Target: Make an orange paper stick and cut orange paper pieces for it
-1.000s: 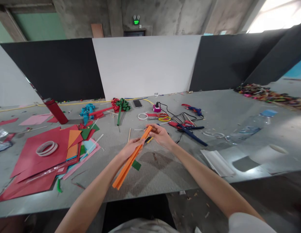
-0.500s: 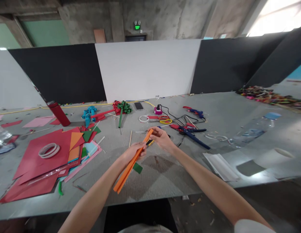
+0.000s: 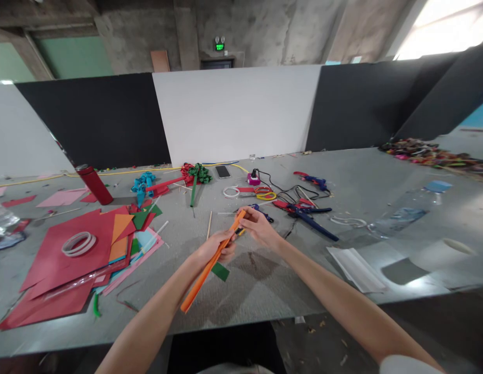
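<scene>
while red paper sheets [image 3: 46,254] topped by white tape rings [image 3: 69,252] lay at the left, with a red flask [image 3: 95,185] behind them, an orange paper strip [image 3: 202,280] slanted up from near the table's [image 3: 272,296] close edge. the left hand [image 3: 219,248] was closed around the strip's middle, and a green scrap [image 3: 221,271] lay just beside it. at the upper end, the right hand [image 3: 261,227] pinched the strip between thumb and fingers. farther right were navy-and-red tools [image 3: 309,221] and a white roll [image 3: 440,254].

the step in hand looked like folding the strip narrow along its length; the next move probably called for the right fingers to press the edges together while the left hand steadied it. half a second earlier, the lower end had shown parted folds with a groove between; now it looked slimmer and more closed, with both hands in nearly the same places.
</scene>
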A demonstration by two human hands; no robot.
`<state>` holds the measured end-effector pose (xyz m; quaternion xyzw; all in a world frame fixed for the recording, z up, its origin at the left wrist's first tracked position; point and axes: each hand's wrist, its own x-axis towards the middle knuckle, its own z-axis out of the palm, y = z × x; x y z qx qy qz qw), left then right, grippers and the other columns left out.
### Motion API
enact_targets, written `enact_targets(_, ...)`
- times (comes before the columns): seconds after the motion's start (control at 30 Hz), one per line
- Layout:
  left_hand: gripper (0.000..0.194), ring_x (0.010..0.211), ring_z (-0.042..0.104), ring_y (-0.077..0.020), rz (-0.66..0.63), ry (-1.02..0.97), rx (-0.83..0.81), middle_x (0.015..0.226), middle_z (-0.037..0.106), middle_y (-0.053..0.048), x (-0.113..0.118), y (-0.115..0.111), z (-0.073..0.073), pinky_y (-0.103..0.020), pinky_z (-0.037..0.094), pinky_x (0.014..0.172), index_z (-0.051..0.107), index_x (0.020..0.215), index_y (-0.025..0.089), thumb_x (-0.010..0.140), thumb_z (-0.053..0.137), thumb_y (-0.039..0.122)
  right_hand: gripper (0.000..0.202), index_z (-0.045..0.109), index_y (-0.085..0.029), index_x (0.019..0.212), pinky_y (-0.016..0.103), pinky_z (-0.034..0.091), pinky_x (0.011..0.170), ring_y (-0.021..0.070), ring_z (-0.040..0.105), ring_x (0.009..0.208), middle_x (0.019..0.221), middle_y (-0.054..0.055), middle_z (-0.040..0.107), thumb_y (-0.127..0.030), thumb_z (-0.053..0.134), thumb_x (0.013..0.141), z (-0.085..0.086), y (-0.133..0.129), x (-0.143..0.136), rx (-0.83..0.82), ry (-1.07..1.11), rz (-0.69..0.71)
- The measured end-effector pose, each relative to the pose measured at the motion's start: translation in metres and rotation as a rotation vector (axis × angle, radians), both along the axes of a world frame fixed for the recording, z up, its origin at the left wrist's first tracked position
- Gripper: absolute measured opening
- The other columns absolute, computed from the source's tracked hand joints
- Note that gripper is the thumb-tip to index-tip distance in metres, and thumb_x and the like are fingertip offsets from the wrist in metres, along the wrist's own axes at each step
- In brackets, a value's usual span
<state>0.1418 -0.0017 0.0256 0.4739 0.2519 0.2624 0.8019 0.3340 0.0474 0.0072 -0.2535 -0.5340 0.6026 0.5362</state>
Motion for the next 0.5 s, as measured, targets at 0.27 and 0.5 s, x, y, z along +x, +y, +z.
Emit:
enact_targets(0.27,0.041,0.034,0.017,-0.0057,-0.029,0.011,-0.011,0.044,0.029,0.012,0.0021,-0.0026,0.0020,-0.022,0.009,0.038,0.041,0.081,0.023,0.083,0.063,0.058,0.026,0.071,-0.021,0.087,0.025,0.047,0.064,0.0119,0.054,0.066,0.077,-0.002,0.061,-0.035,0.087,0.072,0.0053,-0.0063,-0.0030,-0.042,0.005,0.024)
enact_targets(0.5,0.040,0.034,0.017,-0.0052,-0.067,-0.017,-0.004,0.043,0.030,0.013,0.0043,-0.0039,0.0016,-0.020,0.010,0.036,0.040,0.082,0.023,0.080,0.071,0.048,0.027,0.070,-0.022,0.084,0.025,0.048,0.064,0.0120,0.053,0.065,0.075,-0.001,0.061,-0.037,0.088,0.071,0.0046,-0.0057,-0.0037,-0.035,0.004,0.012)
